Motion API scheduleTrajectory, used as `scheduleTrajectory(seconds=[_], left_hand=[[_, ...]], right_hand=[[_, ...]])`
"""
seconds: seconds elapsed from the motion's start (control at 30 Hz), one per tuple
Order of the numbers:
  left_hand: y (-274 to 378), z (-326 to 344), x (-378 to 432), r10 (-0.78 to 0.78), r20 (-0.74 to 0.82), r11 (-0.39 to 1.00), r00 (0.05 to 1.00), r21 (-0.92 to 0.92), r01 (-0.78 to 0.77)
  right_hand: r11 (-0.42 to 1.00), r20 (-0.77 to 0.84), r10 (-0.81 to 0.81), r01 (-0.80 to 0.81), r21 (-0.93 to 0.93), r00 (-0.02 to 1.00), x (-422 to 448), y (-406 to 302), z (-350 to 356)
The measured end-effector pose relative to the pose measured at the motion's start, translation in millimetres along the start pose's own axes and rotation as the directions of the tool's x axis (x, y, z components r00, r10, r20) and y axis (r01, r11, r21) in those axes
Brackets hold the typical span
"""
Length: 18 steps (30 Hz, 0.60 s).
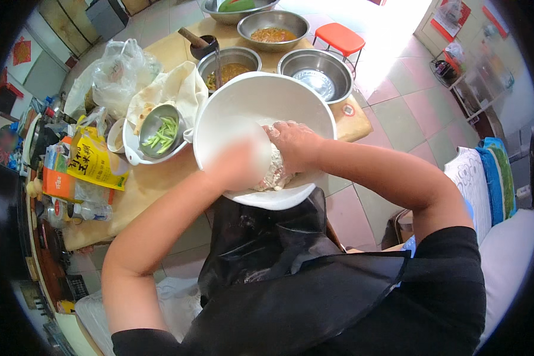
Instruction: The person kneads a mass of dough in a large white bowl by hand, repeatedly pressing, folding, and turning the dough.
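Note:
A large white basin [267, 89] stands at the near edge of the wooden table, tilted towards me. Inside it, low down, lies a rough, floury mass of dough [276, 171]. My right hand [293, 144] presses on the dough from the right, its fingers bent over the top and dusted with flour. At the dough's left side is my left hand [238, 162], blurred, so its fingers and grip cannot be made out. The underside of the dough is hidden by the basin's near wall and my hands.
Metal bowls with food in liquid [273, 34] [236, 71], a shiny metal bowl [316, 80] and a mortar [203, 46] stand beyond the basin. Left are a small bowl of sliced green vegetable [160, 131], plastic bags [120, 75] and a yellow packet [98, 158]. A red stool [339, 39] stands behind.

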<state>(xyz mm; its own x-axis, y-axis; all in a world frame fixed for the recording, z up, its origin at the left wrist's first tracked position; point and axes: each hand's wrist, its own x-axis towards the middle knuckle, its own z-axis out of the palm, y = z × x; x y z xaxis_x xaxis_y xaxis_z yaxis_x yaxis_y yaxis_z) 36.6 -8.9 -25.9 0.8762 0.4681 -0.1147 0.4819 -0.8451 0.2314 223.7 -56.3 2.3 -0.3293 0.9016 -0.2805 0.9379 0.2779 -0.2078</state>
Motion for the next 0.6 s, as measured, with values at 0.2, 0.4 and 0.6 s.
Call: scheduleTrajectory(seconds=[0.2, 0.4, 0.6], left_hand=[[-23, 11, 30, -0.182, 0.027, 0.966, 0.983, -0.179, 0.184], [-45, 9, 44, -0.300, -0.110, 0.796, 0.948, -0.577, 0.185], [-16, 5, 22, -0.206, -0.453, 0.964, 0.867, -0.248, 0.100]], right_hand=[[0.997, -0.078, 0.071, -0.072, -0.005, 0.994, 40, 13, 13], [0.990, -0.150, 0.139, -0.132, 0.052, 0.979, 82, 26, 7], [0.985, -0.253, 0.169, -0.156, 0.070, 0.953, 52, 11, 12]])
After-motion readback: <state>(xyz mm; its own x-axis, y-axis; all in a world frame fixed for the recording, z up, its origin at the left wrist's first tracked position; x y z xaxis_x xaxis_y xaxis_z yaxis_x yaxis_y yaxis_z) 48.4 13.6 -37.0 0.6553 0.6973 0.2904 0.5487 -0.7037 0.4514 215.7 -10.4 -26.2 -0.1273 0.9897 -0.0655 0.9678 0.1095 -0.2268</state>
